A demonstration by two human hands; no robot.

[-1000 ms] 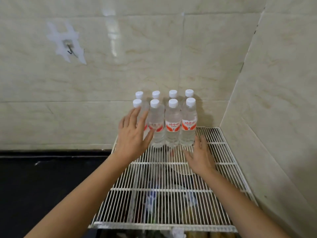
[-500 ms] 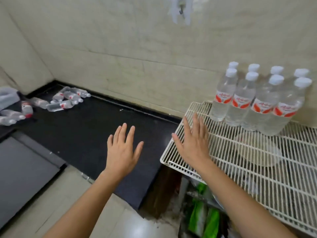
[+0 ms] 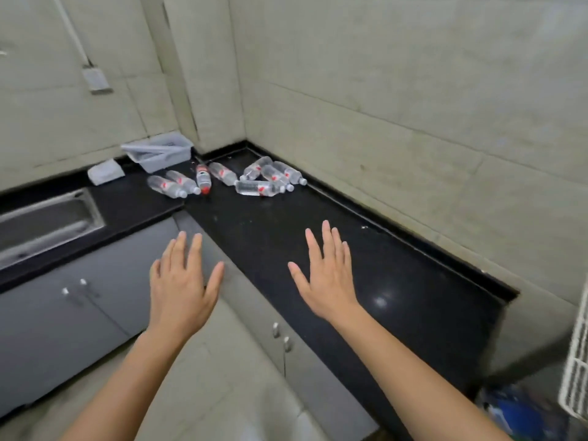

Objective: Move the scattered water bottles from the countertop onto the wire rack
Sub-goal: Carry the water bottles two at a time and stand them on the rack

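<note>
Several clear water bottles (image 3: pixel 254 188) with red-and-white labels lie on their sides in the far corner of the black countertop (image 3: pixel 366 281). My left hand (image 3: pixel 183 288) hovers with flat, spread fingers over the cabinet front, holding nothing. My right hand (image 3: pixel 327 278) is stretched flat above the countertop, also empty. Both hands are well short of the bottles. Only a corner of the white wire rack (image 3: pixel 577 370) shows at the right edge.
A steel sink (image 3: pixel 44 224) is set in the counter at the left. A grey plastic tray (image 3: pixel 159 152) and a white cloth (image 3: pixel 105 173) sit behind the bottles. Grey cabinet doors (image 3: pixel 79 313) run below the counter. Tiled walls close the corner.
The view has swung left from the rack, where bottles stand upright, to the countertop corner. Both empty hands have left the rack and now reach out towards the lying bottles.
</note>
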